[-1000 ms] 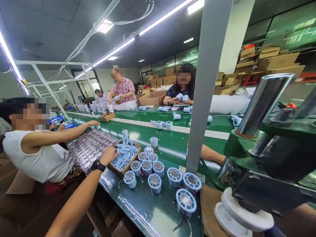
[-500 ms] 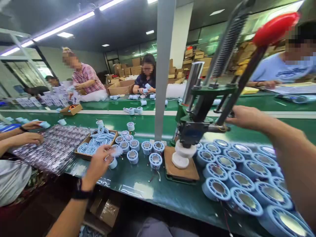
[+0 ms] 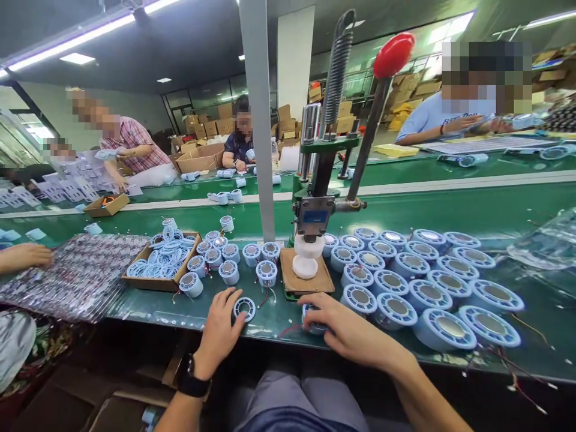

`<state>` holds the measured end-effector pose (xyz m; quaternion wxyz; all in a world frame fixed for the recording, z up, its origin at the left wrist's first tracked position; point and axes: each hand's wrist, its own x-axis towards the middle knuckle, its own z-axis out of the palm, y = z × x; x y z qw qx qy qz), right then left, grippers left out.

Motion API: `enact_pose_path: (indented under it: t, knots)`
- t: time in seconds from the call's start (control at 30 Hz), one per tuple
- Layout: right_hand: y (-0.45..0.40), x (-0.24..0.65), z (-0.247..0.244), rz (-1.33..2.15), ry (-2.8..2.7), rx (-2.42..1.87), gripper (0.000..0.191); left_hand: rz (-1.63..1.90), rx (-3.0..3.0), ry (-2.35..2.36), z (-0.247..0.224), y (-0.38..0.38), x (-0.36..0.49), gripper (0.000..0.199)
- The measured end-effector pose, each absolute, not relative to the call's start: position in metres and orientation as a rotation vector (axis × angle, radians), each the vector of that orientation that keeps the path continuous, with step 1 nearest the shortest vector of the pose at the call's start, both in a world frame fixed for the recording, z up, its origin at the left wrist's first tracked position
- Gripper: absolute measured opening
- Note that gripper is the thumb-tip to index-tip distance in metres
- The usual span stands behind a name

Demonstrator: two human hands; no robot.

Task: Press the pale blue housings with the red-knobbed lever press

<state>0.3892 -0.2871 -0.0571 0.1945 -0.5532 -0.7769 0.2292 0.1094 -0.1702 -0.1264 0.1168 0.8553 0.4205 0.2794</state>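
Near the table's front edge, my left hand [image 3: 221, 327] has its thumb and fingers at the left side of a flat blue ring [image 3: 251, 309]. To its right, my right hand [image 3: 335, 321] reaches over a round blue part [image 3: 309, 309] and grips it from above, hiding much of it. Behind my right hand stands a green hand press [image 3: 316, 217] with a red-knobbed lever [image 3: 395, 55] raised. Its upper white pad [image 3: 309, 246] hangs over a lower white pad [image 3: 305, 267] on a brown base plate [image 3: 288, 285].
Many round blue parts [image 3: 391, 282] with wires stand right of the press. Smaller groups [image 3: 229, 271] stand left of it, beside a cardboard box [image 3: 195, 243] of blue rings. A grey post [image 3: 263, 150] rises behind. Another person's hand [image 3: 27, 257] is over wrapped sheets at far left.
My right hand has left the press lever and come down to a blue part at the front edge. My left hand has moved right and nearer, away from the ring box. The view has shifted.
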Motion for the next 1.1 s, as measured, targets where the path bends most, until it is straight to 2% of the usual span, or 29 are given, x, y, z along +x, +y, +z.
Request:
enact_pose_path:
  t: [0.07, 0.17, 0.33, 0.53, 0.87, 1.1]
  knots:
    - [-0.287, 0.391, -0.077, 0.536, -2.047, -1.477, 0.037, 0.808, 2.478, 1.355, -0.130, -0.177, 0.117, 0.047]
    - [-0.294, 0.384, -0.110, 0.322, -1.683, -1.491, 0.030, 0.813, 2.376, 1.408, -0.132, -0.181, 0.122, 0.042]
    - [-0.289, 0.346, -0.146, 0.186, -1.290, -1.543, 0.043, 0.920, 2.129, 1.275, -0.111, -0.199, 0.137, 0.052]
    - [-0.280, 0.333, -0.157, 0.355, -1.287, -1.483, 0.063, 0.696, 2.333, 0.862, -0.079, -0.226, 0.196, 0.070]
    - [-0.283, 0.334, -0.161, 0.277, -1.291, -1.491, 0.064, 0.859, 2.181, 1.108, -0.101, -0.235, 0.211, 0.056]
    - [-0.283, 0.336, -0.160, 0.270, -1.318, -1.484, 0.071, 0.728, 1.990, 1.157, -0.103, -0.233, 0.210, 0.063]
